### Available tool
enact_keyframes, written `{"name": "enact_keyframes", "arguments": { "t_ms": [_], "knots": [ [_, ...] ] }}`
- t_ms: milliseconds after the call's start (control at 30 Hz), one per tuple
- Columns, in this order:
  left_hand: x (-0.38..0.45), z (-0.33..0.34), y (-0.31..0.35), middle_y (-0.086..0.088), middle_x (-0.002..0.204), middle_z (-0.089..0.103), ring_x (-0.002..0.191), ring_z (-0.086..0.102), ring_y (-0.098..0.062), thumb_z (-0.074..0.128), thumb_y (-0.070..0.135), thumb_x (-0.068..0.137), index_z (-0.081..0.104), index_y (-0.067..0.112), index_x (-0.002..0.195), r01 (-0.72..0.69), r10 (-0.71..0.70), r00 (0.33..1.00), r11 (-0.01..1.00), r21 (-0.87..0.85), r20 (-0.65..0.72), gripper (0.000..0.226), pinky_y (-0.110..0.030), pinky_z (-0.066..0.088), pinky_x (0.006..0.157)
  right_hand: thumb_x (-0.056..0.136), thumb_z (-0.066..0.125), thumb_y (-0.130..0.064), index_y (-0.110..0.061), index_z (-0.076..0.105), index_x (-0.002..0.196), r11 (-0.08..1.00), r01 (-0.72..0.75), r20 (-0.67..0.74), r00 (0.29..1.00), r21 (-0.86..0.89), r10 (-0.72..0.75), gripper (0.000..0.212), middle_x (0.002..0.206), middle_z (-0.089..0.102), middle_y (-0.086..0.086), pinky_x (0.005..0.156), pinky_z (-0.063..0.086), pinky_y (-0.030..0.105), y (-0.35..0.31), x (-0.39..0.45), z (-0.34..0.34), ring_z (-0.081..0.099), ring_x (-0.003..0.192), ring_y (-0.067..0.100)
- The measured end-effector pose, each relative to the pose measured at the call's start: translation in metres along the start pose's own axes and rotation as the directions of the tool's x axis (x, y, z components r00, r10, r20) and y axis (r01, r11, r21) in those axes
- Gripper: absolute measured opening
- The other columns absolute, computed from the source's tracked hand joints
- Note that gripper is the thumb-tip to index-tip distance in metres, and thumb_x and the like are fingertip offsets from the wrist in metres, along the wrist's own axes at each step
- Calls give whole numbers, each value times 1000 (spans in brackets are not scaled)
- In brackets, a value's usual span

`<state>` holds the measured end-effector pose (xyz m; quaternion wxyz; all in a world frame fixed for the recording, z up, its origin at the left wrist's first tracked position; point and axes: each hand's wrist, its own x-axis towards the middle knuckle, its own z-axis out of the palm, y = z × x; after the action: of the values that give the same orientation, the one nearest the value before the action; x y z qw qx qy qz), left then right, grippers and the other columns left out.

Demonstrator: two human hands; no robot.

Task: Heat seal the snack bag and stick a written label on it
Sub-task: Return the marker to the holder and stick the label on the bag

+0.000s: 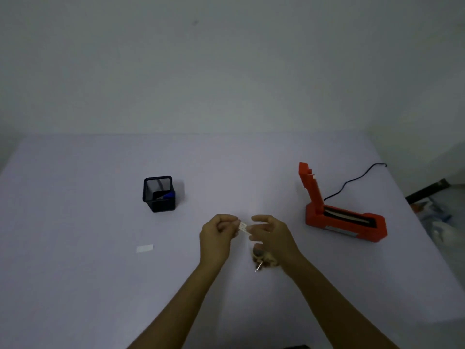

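— A pale table point(100, 285) against a bare grey wall, dim light. Where is the label?

— Between the two hands, raised above the tabletop: the left hand point(217, 238) pinches one end of the small white label point(243, 228) with curled fingers, and the right hand point(270, 235) nips the other end, its remaining fingers loosely spread.

— And the snack bag?

— Just below the right wrist (mostly hidden by it) — the snack bag point(261, 259) lies on the table toward the person. The label's long axis runs hand to hand, so it probably goes down and back.

— The rest?

— The red sealer point(344, 220) stands open to the right; a mesh pen cup point(159, 193) and a white slip point(145, 248) lie left.
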<state>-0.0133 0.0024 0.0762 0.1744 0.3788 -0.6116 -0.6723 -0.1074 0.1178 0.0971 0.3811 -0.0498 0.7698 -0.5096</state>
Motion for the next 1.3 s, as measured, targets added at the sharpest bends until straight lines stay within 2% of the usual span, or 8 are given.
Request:
{"name": "enact_keyframes", "arguments": {
  "t_ms": [100, 233, 367, 500, 633, 767, 967, 1300],
  "knots": [
    [3, 32, -10, -16, 85, 72, 81, 70, -24, 65, 4, 87, 70, 2, 92, 158, -166, 985, 980, -123, -55, 7, -23, 58, 72, 85, 71, -15, -10, 72, 96, 996, -77, 59, 995, 44, 75, 13, 92, 75, 11, 84, 59, 42, 12, 16, -24, 73, 85, 25],
    [6, 65, -32, -16, 88, 71, 83, 69, -24, 65, 3, 86, 70, 3, 92, 275, -297, 946, 948, -163, -133, 8, -25, 58, 73, 86, 68, -14, -11, 73, 90, 991, -130, 97, 987, 21, 127, 7, 89, 75, 8, 75, 60, 30, 35, 40, -45, 73, 82, 22],
    [11, 81, -57, -6, 87, 72, 84, 68, -20, 68, 12, 85, 72, 10, 90, 359, -355, 915, 933, -10, -193, 7, -31, 58, 77, 87, 64, -13, -15, 74, 86, 985, -165, 105, 980, -56, 170, 10, 85, 74, 4, 64, 53, 23, 56, 64, -59, 72, 76, 17],
    [20, 89, -71, 3, 85, 72, 76, 65, -6, 70, 17, 84, 73, 14, 88, 382, -343, 918, 900, 208, -201, 6, -14, 51, 67, 87, 64, -13, -19, 73, 84, 978, -157, 125, 977, -134, 174, 11, 82, 72, 3, 73, 60, 32, 71, 86, -65, 70, 79, 21],
    [30, 93, -78, 3, 83, 72, 70, 61, 1, 73, 20, 81, 74, 13, 89, 389, -326, 918, 850, 355, -225, 11, 2, 42, 57, 85, 68, -14, -15, 75, 88, 962, -87, 115, 986, -260, 121, 8, 76, 71, -1, 66, 54, 24, 81, 101, -64, 67, 71, 13],
    [41, 92, -82, 6, 81, 71, 70, 60, -2, 72, 25, 82, 74, 15, 87, 400, -330, 916, 803, 442, -228, 12, -1, 41, 55, 83, 71, -15, -14, 74, 89, 922, -7, 114, 992, -386, 55, 7, 80, 71, -3, 68, 51, 21, 86, 109, -59, 64, 72, 9],
    [47, 97, -87, 8, 80, 69, 68, 57, 2, 70, 27, 83, 73, 18, 87, 390, -345, 920, 761, 519, -187, 10, -5, 35, 56, 82, 71, -13, -12, 72, 88, 901, -2, 93, 995, -433, 47, 7, 78, 68, -4, 57, 41, 9, 90, 116, -61, 60, 68, 2],
    [48, 99, -94, 4, 78, 69, 71, 61, -9, 70, 24, 82, 72, 13, 85, 384, -330, 923, 734, 561, -199, 12, -14, 41, 57, 82, 70, -11, -12, 67, 86, 888, 27, 67, 998, -460, 4, 5, 80, 69, 0, 64, 53, 22, 98, 116, -56, 65, 74, 13]
  ]
}}
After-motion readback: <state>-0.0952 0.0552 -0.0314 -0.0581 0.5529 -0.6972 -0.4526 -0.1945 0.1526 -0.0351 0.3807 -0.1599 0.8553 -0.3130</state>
